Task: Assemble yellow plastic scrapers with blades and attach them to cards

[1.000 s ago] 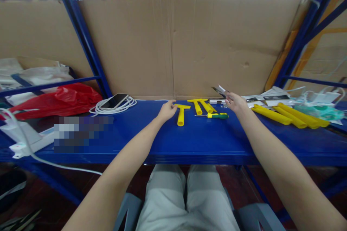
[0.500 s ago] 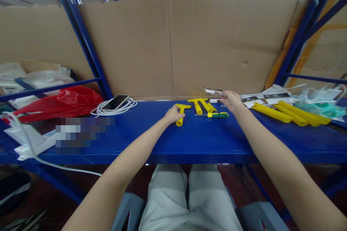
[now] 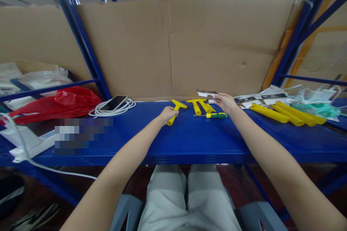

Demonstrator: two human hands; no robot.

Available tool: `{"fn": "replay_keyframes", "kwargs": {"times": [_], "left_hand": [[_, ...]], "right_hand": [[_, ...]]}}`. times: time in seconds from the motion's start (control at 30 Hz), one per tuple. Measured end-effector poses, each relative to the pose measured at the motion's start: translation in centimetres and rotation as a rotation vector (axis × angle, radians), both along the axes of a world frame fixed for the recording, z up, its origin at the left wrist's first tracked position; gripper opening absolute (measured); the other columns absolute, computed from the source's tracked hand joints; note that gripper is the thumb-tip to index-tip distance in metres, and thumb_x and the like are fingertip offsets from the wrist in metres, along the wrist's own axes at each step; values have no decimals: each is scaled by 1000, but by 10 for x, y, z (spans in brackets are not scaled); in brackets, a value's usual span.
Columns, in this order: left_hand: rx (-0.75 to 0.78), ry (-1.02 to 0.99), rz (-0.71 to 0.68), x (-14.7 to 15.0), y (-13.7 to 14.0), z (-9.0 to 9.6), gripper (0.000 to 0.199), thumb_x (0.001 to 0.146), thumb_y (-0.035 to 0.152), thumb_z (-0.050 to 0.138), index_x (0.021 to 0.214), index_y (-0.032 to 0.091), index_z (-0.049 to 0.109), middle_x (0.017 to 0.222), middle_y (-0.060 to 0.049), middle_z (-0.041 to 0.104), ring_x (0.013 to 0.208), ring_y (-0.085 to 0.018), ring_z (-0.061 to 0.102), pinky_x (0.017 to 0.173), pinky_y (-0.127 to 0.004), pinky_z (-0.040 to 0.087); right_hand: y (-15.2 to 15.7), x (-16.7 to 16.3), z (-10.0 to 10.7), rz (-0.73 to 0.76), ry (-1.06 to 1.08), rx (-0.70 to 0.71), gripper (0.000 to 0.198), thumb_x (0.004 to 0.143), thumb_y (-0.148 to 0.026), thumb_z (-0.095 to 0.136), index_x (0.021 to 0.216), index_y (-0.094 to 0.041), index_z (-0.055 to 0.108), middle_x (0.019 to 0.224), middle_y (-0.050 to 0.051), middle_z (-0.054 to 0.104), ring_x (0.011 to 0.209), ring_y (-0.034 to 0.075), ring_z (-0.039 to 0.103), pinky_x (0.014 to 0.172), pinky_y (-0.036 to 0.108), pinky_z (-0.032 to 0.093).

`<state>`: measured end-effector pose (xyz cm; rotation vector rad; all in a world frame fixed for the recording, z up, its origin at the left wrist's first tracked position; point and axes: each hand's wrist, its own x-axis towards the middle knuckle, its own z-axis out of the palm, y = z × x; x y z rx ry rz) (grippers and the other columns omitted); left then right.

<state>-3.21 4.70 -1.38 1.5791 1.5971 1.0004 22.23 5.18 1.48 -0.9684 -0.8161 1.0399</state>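
My left hand (image 3: 167, 114) is closed round the stem of a yellow T-shaped plastic handle (image 3: 177, 105), its crossbar up and tilted to the right. Between the fingers of my right hand (image 3: 226, 102) is a small flat packet (image 3: 206, 93), dark and white, held above the back of the table. Under and left of that hand lies a screwdriver (image 3: 217, 115) with a green and yellow grip. More yellow T-shaped handles (image 3: 196, 107) lie just behind the screwdriver. Small items below the right hand are partly hidden by it.
Several yellow tubes (image 3: 271, 113) lie at the right, before flat packets (image 3: 275, 98) and a green plastic bag (image 3: 316, 109). A phone (image 3: 115, 103) rests on a coiled white cable (image 3: 94, 111) at the left, near a red bag (image 3: 62, 103). Cardboard (image 3: 217, 43) stands behind the blue table (image 3: 189, 140).
The T-shaped handle in my left hand has moved slightly left and tipped over from near upright. My right hand has shifted a little left and down with the packet.
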Motion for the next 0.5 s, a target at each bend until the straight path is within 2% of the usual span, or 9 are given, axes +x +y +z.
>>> {"fn": "replay_keyframes", "kwargs": {"times": [0.1,0.23,0.37,0.5], "left_hand": [[16,-317,40,-1,2,5,11,66,6,60,61,15,58,47,0,54,42,-9,49,43,-19,35],[64,-632,175,-7,7,12,12,79,18,56,68,14,59,55,-2,58,42,-10,51,47,-22,40],[24,-759,276,-16,10,19,15,85,25,50,83,13,59,63,-3,60,40,-9,49,46,-23,41],[-11,-808,267,-22,9,25,19,84,17,44,96,13,58,67,-3,62,40,-10,49,43,-22,42]], "right_hand": [[-1,-3,-1,56,-27,0,26,68,6,57,77,-17,52,69,-1,64,64,8,62,56,16,52],[-4,-8,-3,202,-92,-3,25,67,8,57,75,-15,58,73,1,66,66,8,63,60,15,54],[-7,-15,-5,277,-127,1,25,68,9,57,73,-15,59,71,2,67,65,8,64,61,15,54],[-12,-20,-3,325,-165,38,22,71,7,55,72,-15,58,69,1,67,64,7,64,64,14,53]]}}
